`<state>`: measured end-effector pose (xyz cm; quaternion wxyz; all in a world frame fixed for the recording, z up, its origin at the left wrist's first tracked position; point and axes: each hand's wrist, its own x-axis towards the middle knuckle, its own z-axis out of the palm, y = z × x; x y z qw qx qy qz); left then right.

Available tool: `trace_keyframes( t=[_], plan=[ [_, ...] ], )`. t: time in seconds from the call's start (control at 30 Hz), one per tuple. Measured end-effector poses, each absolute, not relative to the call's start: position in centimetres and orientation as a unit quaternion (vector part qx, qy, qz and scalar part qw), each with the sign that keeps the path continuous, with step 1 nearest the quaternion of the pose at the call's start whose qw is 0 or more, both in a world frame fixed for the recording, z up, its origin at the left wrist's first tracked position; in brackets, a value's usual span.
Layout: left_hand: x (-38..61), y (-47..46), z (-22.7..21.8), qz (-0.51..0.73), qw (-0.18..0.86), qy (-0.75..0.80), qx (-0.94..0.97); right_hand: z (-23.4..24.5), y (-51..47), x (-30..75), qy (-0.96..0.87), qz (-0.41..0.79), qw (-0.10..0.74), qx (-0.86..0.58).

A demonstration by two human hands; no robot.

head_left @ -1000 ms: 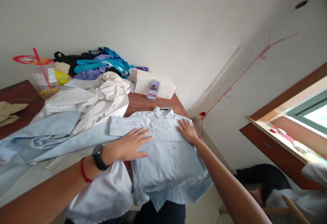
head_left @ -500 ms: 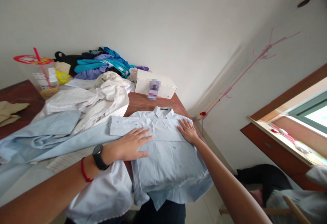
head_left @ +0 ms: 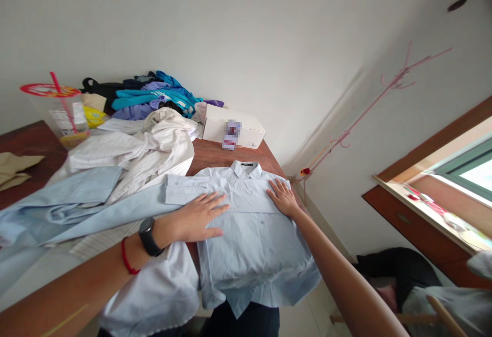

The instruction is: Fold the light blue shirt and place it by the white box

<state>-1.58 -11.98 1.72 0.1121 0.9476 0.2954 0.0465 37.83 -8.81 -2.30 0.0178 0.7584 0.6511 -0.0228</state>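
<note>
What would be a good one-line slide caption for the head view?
Left hand and right hand rest palm-down on a light-blue shirt, one sleeve across its chest, on a wooden table.

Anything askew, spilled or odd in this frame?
Yes, mildly: the light-blue button-up shirt lies with its hem hanging over the near edge of the table. A pixelated patch sits unnaturally over the white box. No spill shows.

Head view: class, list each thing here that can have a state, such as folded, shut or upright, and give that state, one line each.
Blue shirt, spread front up
Sleeve, folded across the shirt's chest
Left hand, flat on the shirt
Right hand, flat on the shirt
Striped cloth, crumpled
Heap of clothes, jumbled
Box, closed
Cup, upright, lidded
Watch, strapped on
</note>
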Motion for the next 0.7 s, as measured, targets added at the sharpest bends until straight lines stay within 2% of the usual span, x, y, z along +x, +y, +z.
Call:
trace_keyframes(
  t=[0.7],
  plan=[
    [-1.61,-11.92,1.66,0.057,0.109,0.292,0.949,-2.33,-8.81,37.87,0.650,-0.029,0.014,0.759]
  ],
)
